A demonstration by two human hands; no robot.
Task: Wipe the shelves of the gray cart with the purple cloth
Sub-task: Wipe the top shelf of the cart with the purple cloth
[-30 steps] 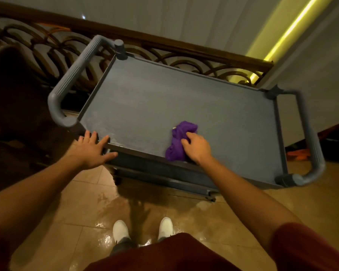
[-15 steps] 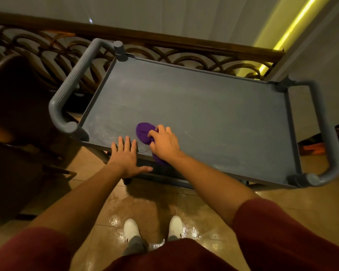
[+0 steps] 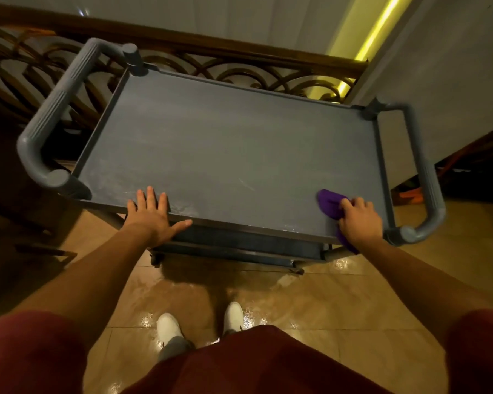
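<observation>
Gray cart: top shelf in full view, lower shelves mostly hidden beneath it. Purple cloth: near right corner of top shelf, clamped under right hand, partly covered. Left hand: fingers spread flat on near edge.

The top shelf of the gray cart is bare from 9 to 2 o'clock, free for a hand. Raised rims border it. The left hand blocks 7 o'clock; handles close both ends.
</observation>
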